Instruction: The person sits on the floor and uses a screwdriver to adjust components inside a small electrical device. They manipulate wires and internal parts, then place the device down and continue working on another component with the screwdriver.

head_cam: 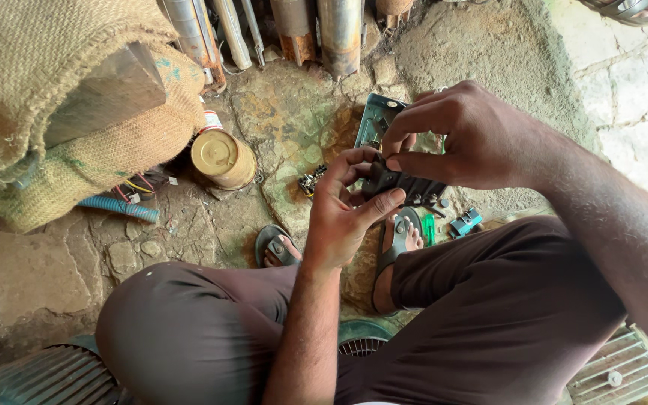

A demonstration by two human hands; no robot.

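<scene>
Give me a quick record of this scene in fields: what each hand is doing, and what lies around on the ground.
Left hand: holds a dark electrical part from below, thumb on it
Right hand: fingertips pinch the part's top edge
Posture: seated, feet in sandals
Ground: rough stone floor
Nearby: round brass-coloured tin, green metal cover, burlap sack, metal cylinders

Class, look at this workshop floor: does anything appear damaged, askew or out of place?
The metal can lies tipped on its side on the stone floor. Small parts lie loose beside the open teal box, while both hands grip a black part.
</scene>
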